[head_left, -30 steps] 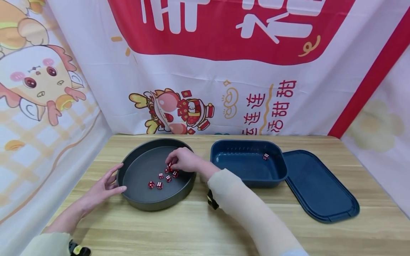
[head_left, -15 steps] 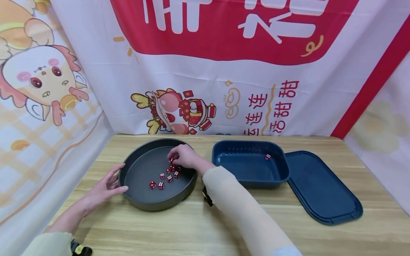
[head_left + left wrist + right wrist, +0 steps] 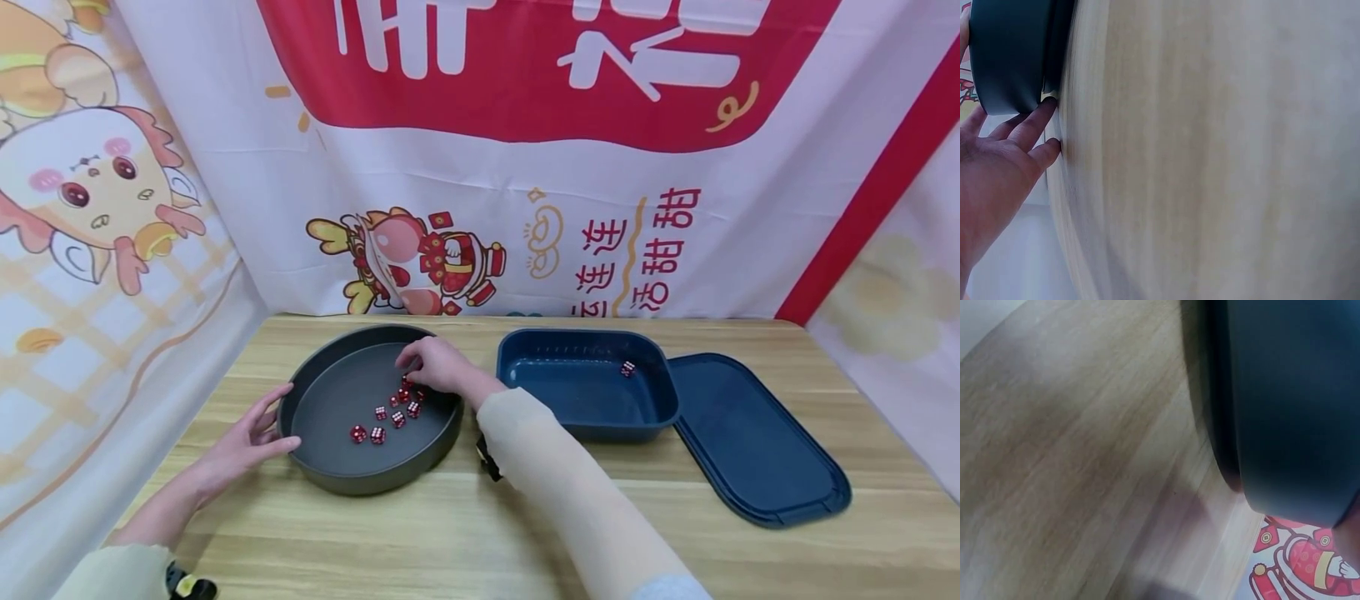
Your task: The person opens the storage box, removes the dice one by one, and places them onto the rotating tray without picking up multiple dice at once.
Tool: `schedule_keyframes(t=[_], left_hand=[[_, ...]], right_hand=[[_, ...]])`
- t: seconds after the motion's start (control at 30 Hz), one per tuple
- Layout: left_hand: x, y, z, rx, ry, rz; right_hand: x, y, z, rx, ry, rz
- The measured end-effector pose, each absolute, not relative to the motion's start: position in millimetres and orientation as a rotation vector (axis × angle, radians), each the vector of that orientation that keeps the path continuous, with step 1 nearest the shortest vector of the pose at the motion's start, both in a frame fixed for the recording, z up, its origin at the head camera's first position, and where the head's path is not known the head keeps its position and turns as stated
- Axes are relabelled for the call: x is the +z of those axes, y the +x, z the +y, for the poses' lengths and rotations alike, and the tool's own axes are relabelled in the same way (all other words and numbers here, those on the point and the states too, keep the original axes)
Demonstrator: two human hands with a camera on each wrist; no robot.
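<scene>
Right hand [image 3: 438, 365] lowered, fingers [image 3: 411, 372] seemingly pinching die [image 3: 406, 383]

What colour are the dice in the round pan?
Red with white dots, seen best in the head view: dice.

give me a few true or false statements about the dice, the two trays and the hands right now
1. The right hand is inside the round grey pan, fingers down at the red dice. True.
2. The blue tray holds a heap of dice. False: only one die lies in it, near its far right corner.
3. The left hand rests against the outer left wall of the round pan. True.
4. The blue lid sits shut on the blue tray. False: it lies flat on the table, to the right of the tray.
5. The left hand holds a die. False: it holds nothing.
</scene>
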State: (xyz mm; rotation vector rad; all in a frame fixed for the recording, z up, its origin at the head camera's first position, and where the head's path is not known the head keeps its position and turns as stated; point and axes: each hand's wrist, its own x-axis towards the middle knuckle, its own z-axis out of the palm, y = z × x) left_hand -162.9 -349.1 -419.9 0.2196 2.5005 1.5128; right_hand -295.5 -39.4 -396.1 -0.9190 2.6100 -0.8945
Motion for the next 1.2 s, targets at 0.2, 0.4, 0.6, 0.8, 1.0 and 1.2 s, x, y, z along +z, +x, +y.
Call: schedule_keyframes(t=[0.2, 0.4, 0.6, 0.8, 1.0, 1.2], left_hand=[[-420.7, -162.5, -349.0, 1.521, 0.237, 2.497], [-421.2, -163.3, -349.9, 1.511, 0.252, 2.512], [-420.9, -163.1, -349.3, 1.524, 0.258, 2.506], [-420.2, -163.2, -348.5, 1.526, 0.269, 2.514], [-419.7, -162.4, -347.9, 1.505, 0.263, 2.536], [-419.3, -161.8, -347.1, 1.502, 0.264, 2.542]], right_hand=[[-389.9, -289.9, -30.3, -1.002, -0.908, 2.579], [-376.8, -283.9, -17.1, -1.026, -0.951, 2.516], [-363.3, -277.5, 5.3, -0.982, -1.087, 2.499], [-357.2, -273.5, 38.5, -1.008, -1.094, 2.499], [-356.8, -269.4, 75.5, -1.012, -1.125, 2.492], [-356.0, -258.5, 112.6, -0.983, -1.12, 2.537]])
